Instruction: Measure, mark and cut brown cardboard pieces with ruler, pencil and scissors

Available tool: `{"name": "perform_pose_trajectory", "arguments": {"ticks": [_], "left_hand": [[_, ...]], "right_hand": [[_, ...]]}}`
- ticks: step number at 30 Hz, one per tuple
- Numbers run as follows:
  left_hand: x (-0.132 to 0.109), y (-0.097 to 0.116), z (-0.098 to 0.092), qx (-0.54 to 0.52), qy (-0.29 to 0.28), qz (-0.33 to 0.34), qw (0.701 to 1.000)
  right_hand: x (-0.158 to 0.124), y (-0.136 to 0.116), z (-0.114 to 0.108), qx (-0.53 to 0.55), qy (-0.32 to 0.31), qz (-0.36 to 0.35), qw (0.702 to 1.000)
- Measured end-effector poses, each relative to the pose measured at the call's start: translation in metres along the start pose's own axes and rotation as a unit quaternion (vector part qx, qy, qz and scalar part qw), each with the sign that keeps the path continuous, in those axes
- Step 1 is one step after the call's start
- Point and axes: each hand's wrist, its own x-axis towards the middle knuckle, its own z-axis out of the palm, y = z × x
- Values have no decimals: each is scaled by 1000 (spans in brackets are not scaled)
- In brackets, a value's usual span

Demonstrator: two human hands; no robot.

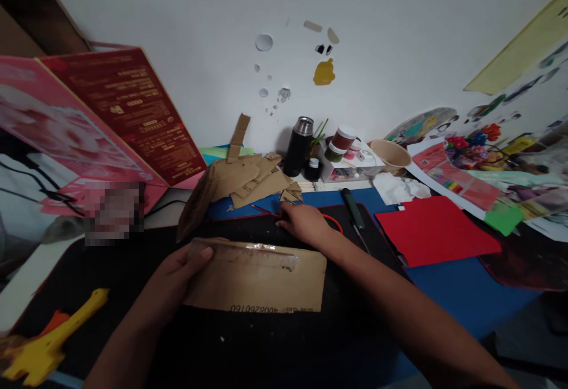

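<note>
My left hand (pixel 186 271) grips the left end of a flat piece of brown cardboard (pixel 261 285), thumb on top. A clear strip (pixel 248 252), perhaps a ruler, lies along the cardboard's upper edge, also under the thumb. Printed digits show upside down on the near edge. Beyond the cardboard, my right hand (pixel 304 222) is down at the mat with its fingers curled together. A thin red stick (pixel 265 209) shows left of these fingers, and an orange-red loop (pixel 333 222) shows to their right. What the fingers hold is hidden.
Cardboard scraps (pixel 248 179) lie at the back beside a black flask (pixel 298 146). A green-handled tool (pixel 352 208) lies right of my right hand, near a red sheet (pixel 437 232). A pink and red box (pixel 119 117) stands back left; a yellow giraffe figure (pixel 53 342) lies front left.
</note>
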Motion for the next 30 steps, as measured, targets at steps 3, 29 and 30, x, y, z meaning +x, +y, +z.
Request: {"name": "perform_pose_trajectory", "arguments": {"ticks": [3, 29, 30], "left_hand": [[-1, 2, -5, -8, -2, 5, 1000], [-4, 0, 18, -74, -25, 32, 996], [-4, 0, 18, -76, -25, 31, 996]], "right_hand": [[4, 7, 3, 3, 2, 1, 1000], [-35, 40, -4, 350, 128, 13, 928], [-37, 39, -9, 358, 130, 20, 925]]}}
